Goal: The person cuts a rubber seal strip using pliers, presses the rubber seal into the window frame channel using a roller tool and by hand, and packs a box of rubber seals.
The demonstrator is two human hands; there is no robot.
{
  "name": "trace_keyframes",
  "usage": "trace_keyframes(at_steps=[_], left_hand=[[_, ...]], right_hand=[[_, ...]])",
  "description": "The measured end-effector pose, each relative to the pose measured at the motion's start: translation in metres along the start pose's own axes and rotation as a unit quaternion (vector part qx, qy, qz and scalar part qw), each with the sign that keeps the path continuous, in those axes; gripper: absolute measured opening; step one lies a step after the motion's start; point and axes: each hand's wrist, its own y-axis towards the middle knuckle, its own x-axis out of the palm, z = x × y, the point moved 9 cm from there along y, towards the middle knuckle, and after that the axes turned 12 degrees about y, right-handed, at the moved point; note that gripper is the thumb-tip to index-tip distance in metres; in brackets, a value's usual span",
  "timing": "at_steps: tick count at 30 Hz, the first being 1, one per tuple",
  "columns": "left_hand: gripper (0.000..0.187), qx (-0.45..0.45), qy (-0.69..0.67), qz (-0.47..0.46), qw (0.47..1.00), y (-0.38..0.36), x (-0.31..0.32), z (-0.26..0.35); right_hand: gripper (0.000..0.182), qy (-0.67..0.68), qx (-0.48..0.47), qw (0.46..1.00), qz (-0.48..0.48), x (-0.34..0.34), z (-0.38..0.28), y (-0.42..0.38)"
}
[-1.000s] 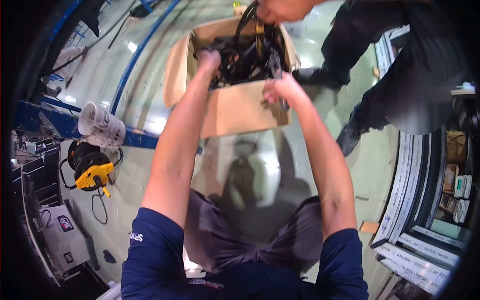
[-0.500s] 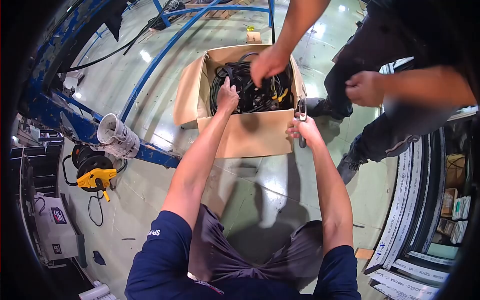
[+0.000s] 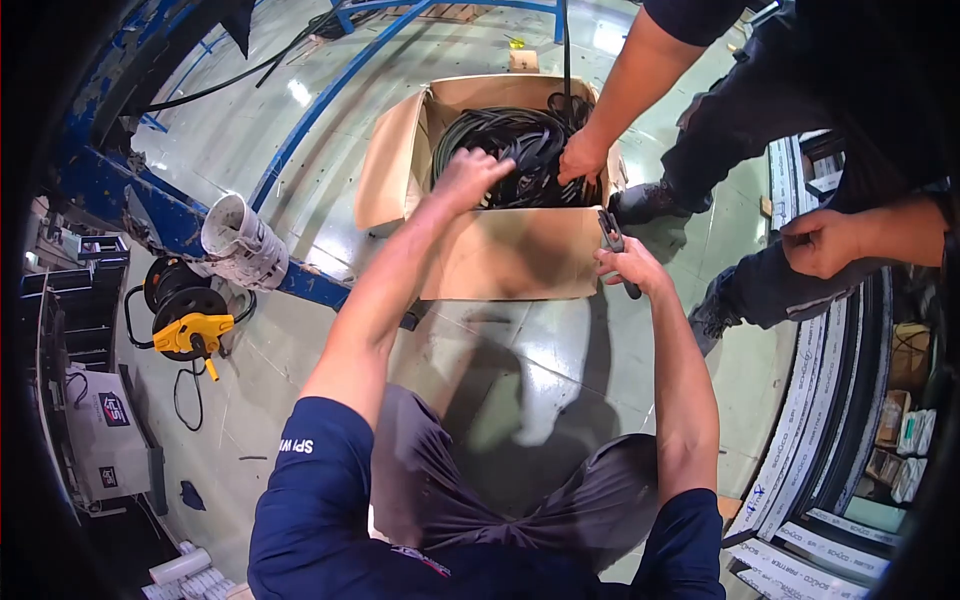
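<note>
Cables (image 3: 480, 128) in the open cardboard box (image 3: 515, 258), upper centre, apparently being sorted. Left hand (image 3: 472, 182) over them, grip unclear; right hand (image 3: 634, 265) grips a plier-like tool (image 3: 612, 236). Next move likely calls for clearance from the co-worker's hand (image 3: 584, 157).

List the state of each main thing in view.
Brown cardboard box, open, near flap folded outward.
Thin black cables, coiled inside the box.
Dark slim hand tool, held in the right grip.
Left grip, over the cables, contact unclear.
Round yellow-and-black reel, untouched.
White stained plastic bucket, uncovered.

One hand tool (image 3: 613, 234), one bucket (image 3: 258, 258)
</note>
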Motion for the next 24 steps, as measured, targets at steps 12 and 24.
trace_keyframes(at_steps=[12, 24], left_hand=[[0.066, -0.163, -0.29, -0.277, 0.902, -0.06, 0.098, -0.002], [0.057, -0.254, -0.395, -0.128, 0.873, -0.062, 0.072, -0.013]], right_hand=[[0.039, -0.018, 0.025, 0.996, 0.088, 0.016, 0.051, 0.001], [0.031, 0.058, 0.018, 0.997, -0.056, 0.014, 0.025, -0.034]])
